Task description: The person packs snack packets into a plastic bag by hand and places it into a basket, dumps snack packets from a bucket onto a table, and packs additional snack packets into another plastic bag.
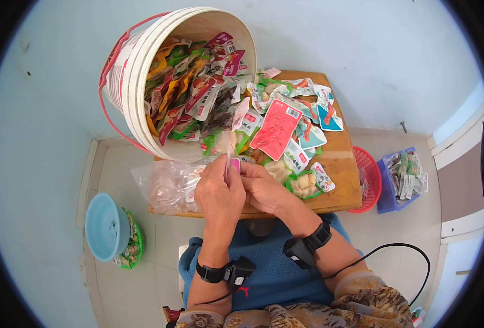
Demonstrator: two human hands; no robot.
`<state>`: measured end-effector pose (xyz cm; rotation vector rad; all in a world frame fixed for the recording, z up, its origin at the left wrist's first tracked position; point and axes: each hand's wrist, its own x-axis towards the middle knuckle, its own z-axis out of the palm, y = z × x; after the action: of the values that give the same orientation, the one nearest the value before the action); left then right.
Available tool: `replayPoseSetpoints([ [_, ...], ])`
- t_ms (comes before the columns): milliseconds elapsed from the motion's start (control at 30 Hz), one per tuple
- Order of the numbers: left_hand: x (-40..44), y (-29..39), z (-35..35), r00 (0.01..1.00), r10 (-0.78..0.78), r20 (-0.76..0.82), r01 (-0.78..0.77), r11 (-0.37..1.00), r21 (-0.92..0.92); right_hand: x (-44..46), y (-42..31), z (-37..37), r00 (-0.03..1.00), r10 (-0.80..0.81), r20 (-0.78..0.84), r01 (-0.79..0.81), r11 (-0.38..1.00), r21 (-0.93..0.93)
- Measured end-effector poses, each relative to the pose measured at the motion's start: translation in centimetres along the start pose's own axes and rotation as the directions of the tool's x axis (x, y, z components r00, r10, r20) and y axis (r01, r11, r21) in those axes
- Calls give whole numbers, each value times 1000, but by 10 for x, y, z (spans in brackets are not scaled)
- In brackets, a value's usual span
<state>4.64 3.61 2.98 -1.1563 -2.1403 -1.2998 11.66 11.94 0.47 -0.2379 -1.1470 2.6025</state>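
Over the table's near side, my left hand (219, 188) and my right hand (265, 188) meet with fingers pinched. Between them is a small snack packet (235, 163), seen nearly edge-on, with a magenta part showing; my fingers cover much of it. A clear plastic bag (168, 186) lies beside my left hand. To the right of my fingers are a red snack packet (277, 129) and a green-edged packet with pale pieces (304, 185). Just beyond my hands, a white bucket (135, 82) lies tipped on its side, its mouth towards me, full of colourful snack packets (195, 87).
More packets (328, 112) cover the wooden table's (343, 180) right half. On the floor to the right stand a red basket (372, 177) and a blue crate (387, 203) with packets. At left, a light-blue basin (105, 227) rests over a green basket (139, 240). A black cable (417, 247) loops from my right wrist.
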Motion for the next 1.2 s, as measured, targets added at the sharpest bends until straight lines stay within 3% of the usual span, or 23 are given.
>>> replayPoseSetpoints([
  [67, -3, 0, 1, 999, 51, -1, -51, 998, 34, 6, 12, -8, 1000, -21, 14, 21, 1000, -12],
  [133, -5, -1, 3, 997, 73, 13, -72, 996, -42, 7, 19, -12, 998, -44, 34, 45, 999, -23],
  [167, -6, -1, 3, 997, 77, 16, -76, 996, -44, 4, 22, -13, 991, -129, 22, 127, 901, -416],
  [200, -7, 0, 4, 998, 29, 55, -26, 998, -64, 3, 24, -14, 977, -210, 41, 171, 651, -740],
  [233, -8, 1, 4, 995, -18, 96, 26, 996, -82, 3, 25, -14, 976, -214, 37, 170, 652, -738],
  [300, -7, 1, 3, 993, -45, 106, 57, 992, -112, 7, 27, -12, 948, -319, 18, 184, 497, -848],
  [433, -4, -1, 1, 993, -106, 58, 112, 986, -122, 6, 19, -6, 945, -322, -60, 117, 503, -856],
  [500, -3, -5, 2, 998, -66, 14, 67, 992, -110, 3, 10, -5, 867, -495, 61, 218, 266, -939],
  [533, -2, -6, 2, 999, -30, -31, 26, 995, -97, 0, 3, -5, 867, -496, 58, 215, 266, -940],
  [600, -1, -4, 1, 999, -38, -22, 36, 995, -94, -3, -15, -5, 739, -674, 14, 210, 211, -955],
  [633, 0, -4, 1, 999, -46, -20, 44, 995, -88, -4, -23, -10, 740, -673, 9, 206, 214, -955],
  [700, -2, -7, 2, 998, -58, -23, 56, 994, -96, -5, -41, -24, 587, -810, 3, 106, 72, -992],
  [733, -2, -7, 3, 997, -68, -29, 65, 992, -105, -7, -49, -30, 588, -809, 3, 105, 73, -992],
  [800, -1, -5, 3, 996, -81, -25, 78, 992, -99, -10, -59, -38, 516, -808, 284, -49, -359, -932],
  [833, -1, -4, 3, 995, -93, -20, 91, 992, -93, -8, -57, -44, 516, -808, 283, -49, -358, -932],
  [900, -1, -3, 5, 996, -84, -17, 82, 992, -93, -4, -49, -57, 628, -742, 233, -118, -387, -915],
  [1033, -3, -2, 9, 997, -80, -17, 79, 994, -73, 1, -51, -68, 659, -713, 240, -105, -403, -909],
  [1100, -3, 1, 5, 996, -88, 11, 89, 994, -61, 7, -55, -80, 606, -790, 92, -46, -150, -988],
  [1133, -2, 3, 5, 994, -98, 40, 100, 994, -52, 5, -61, -85, 603, -792, 92, -49, -151, -987],
  [1200, -3, -1, 8, 996, -85, 6, 86, 994, -71, -2, -77, -92, 541, -803, -249, 12, 303, -953],
])
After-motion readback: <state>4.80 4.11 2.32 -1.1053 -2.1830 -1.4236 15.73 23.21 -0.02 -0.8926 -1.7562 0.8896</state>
